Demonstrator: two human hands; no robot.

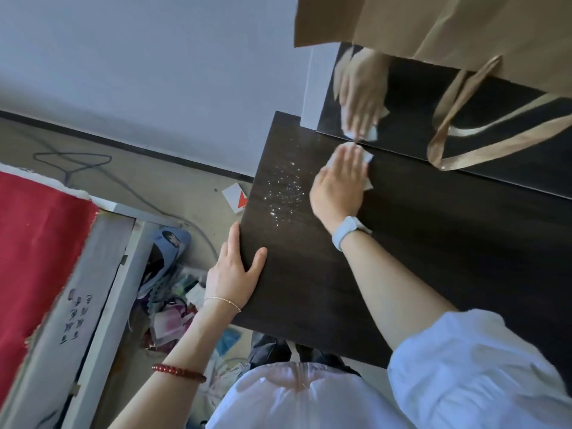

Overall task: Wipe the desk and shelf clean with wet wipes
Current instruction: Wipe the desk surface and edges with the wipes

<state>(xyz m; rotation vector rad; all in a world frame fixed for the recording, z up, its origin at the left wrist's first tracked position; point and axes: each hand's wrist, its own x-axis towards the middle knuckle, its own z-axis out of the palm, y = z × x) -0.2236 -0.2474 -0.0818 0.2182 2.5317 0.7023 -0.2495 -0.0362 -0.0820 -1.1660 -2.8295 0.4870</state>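
Dark handwritten characters (78, 317) run in two short columns down the pale grey-white board panel (93, 274) that leans beside the red cloth at the left; they look like brush or marker script, but the strokes are too small and tilted to read. A small white card with a red arrow-like mark (236, 197) lies on the floor by the dark desk's edge; it carries no legible words. No other text, brand or number can be read.
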